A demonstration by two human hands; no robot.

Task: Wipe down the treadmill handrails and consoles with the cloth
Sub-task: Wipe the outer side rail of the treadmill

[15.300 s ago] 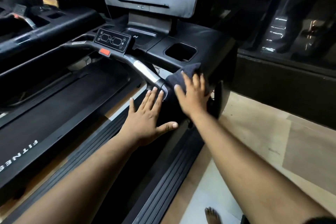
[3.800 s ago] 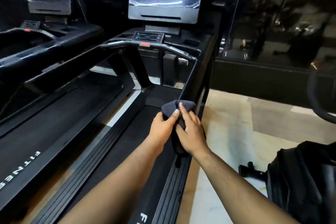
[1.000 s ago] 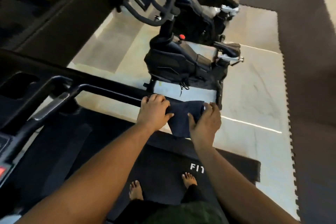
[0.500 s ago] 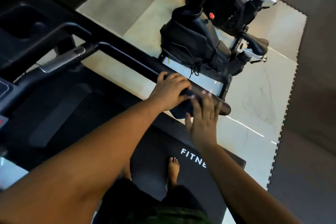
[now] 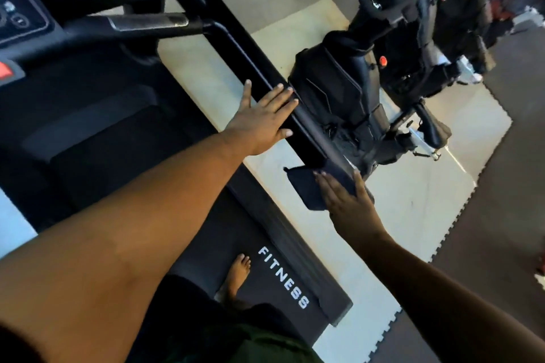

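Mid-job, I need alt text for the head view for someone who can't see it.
Seen from above, the right hand presses a dark cloth with straight fingers against the end of a black treadmill handrail, while the left hand rests flat on the rail further up. An exercise bike stands beyond on the pale floor.

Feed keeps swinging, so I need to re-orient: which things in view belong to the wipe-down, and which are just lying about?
Job:
- cloth, pressed at the rail's end by the right hand
- side handrail, left hand flat on it
- console panel
- front grip bar

Not the job:
- exercise bike
- floor mats
- treadmill belt
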